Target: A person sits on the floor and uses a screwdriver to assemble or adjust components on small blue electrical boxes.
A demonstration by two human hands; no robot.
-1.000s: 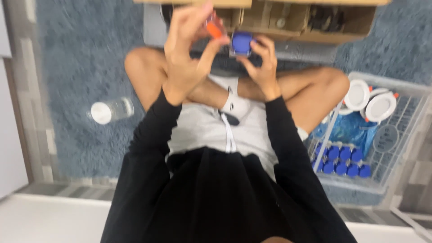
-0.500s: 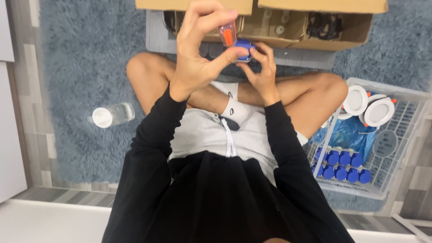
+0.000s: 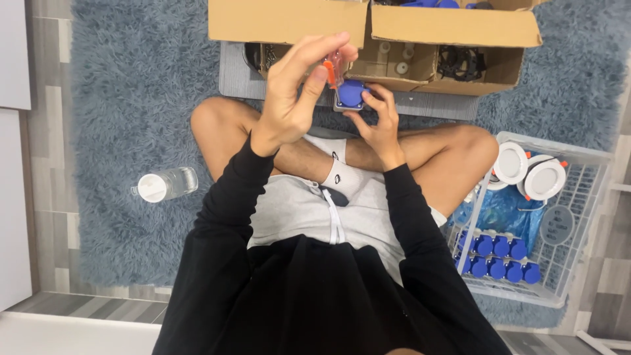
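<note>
Left hand raised over the lap, thumb and fingertips pinched on a small orange tool, its tip pointing down at the blue socket. Exact tool type too small to tell. Right hand grips the blue socket from below and the side, fingers curled on its grey base, thumb on the near edge. Socket sits just in front of the crossed legs, at the edge of the grey mat, tool tip touching or nearly touching its top; cannot tell which.

Person sits cross-legged on a shaggy blue-grey rug, black sleeves, grey shorts, white sock. Open cardboard box just beyond the hands, small parts and a dark round part inside. Clear plastic bottle with white cap lies on its side on the rug, well apart to the person's left. White wire basket on the person's right holds rows of blue sockets, blue plastic bag, two round white lamp fixtures.
</note>
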